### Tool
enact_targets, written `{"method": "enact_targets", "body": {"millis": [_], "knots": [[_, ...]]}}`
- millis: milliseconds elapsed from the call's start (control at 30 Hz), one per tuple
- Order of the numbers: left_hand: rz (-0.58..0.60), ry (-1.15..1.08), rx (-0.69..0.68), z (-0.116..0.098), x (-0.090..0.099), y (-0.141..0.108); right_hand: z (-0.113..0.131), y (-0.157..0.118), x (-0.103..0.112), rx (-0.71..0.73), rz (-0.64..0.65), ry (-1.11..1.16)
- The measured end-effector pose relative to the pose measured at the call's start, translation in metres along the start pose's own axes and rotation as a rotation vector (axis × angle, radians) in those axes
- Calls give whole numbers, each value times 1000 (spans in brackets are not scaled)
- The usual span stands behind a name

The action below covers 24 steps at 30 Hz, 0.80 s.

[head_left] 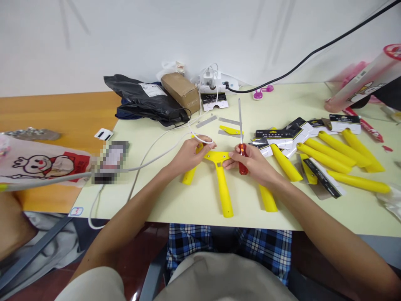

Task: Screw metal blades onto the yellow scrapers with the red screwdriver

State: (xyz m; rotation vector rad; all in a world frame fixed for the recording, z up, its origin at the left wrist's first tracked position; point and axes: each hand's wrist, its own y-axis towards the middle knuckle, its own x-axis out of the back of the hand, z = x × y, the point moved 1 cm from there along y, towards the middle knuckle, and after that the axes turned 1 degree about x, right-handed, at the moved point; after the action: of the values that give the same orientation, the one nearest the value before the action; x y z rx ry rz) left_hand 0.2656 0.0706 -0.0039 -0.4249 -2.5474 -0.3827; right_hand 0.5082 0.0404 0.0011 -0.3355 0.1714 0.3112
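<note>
A yellow plastic scraper (pixel 224 190), T-shaped with small screws in its head, is between my two hands with its handle toward me. My left hand (pixel 194 154) is closed at the left end of its head, the fingertips pinched together. My right hand (pixel 252 163) grips a screwdriver (pixel 242 163) with a red handle, its metal shaft pointing up and away. The thumb and fingertips of that hand also touch the right end of the scraper head. Beyond the hands lie a loose yellow head piece (pixel 231 130) and thin metal blades (pixel 206 121).
Several yellow handles (pixel 333 150) and black-and-white cards (pixel 274 136) lie at right. A white cable (pixel 156 161) crosses by my left hand. At the back are a black bag (pixel 147 100), a cardboard box (pixel 181 92) and a power strip (pixel 211 79). Someone's leg shows at far left.
</note>
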Motion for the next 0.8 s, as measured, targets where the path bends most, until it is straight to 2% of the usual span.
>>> {"method": "enact_targets", "body": {"millis": [200, 400, 800], "knots": [[-31, -3, 66, -1, 3, 1, 0, 4, 9, 83, -90, -9], [-54, -29, 120, 2, 0, 0, -3, 6, 14, 134, -78, 7], [-53, -122, 105, 9, 1, 0, -1, 5, 11, 125, -64, -14]]}}
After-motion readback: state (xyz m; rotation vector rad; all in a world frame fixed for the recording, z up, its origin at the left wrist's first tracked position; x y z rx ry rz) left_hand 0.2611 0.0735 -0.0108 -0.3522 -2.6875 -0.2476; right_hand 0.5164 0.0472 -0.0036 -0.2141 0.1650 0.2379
